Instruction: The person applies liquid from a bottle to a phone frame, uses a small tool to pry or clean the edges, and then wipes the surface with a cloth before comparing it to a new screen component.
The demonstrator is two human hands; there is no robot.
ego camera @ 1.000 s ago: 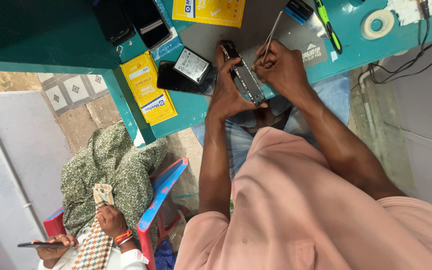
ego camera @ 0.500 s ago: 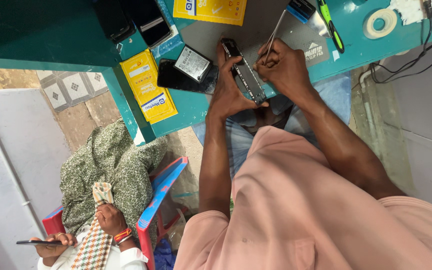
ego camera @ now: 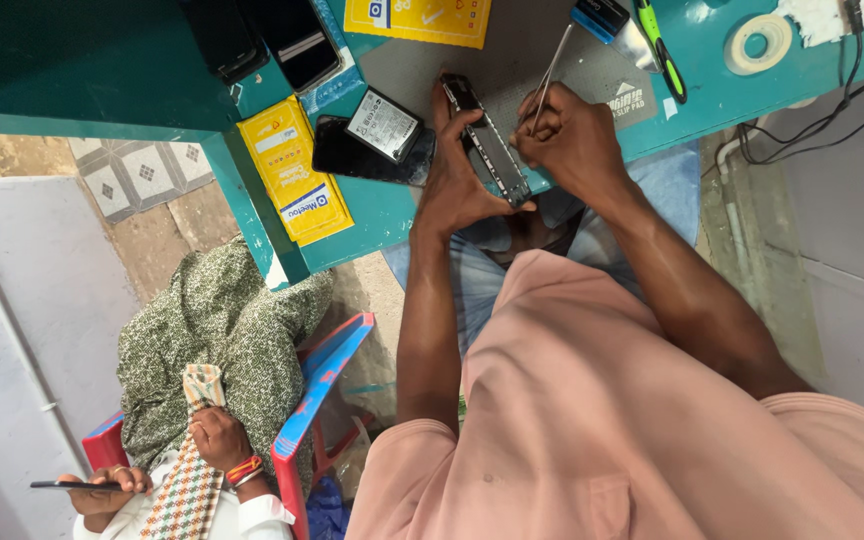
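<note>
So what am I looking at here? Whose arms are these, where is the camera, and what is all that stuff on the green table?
There is no machine here: a person in a pink shirt wears a camera on the head, so you look down along their own two bare arms.

The left hand grips an opened phone on its edge. The right hand holds thin metal tweezers beside it.

On the green table lie a grey work mat, a dark phone with a battery on top, yellow packets, two more phones, a green-handled tool and a roll of tape.

At lower left a second person sits on a red and blue chair, holding their own phone; those hands belong to someone else.
</note>
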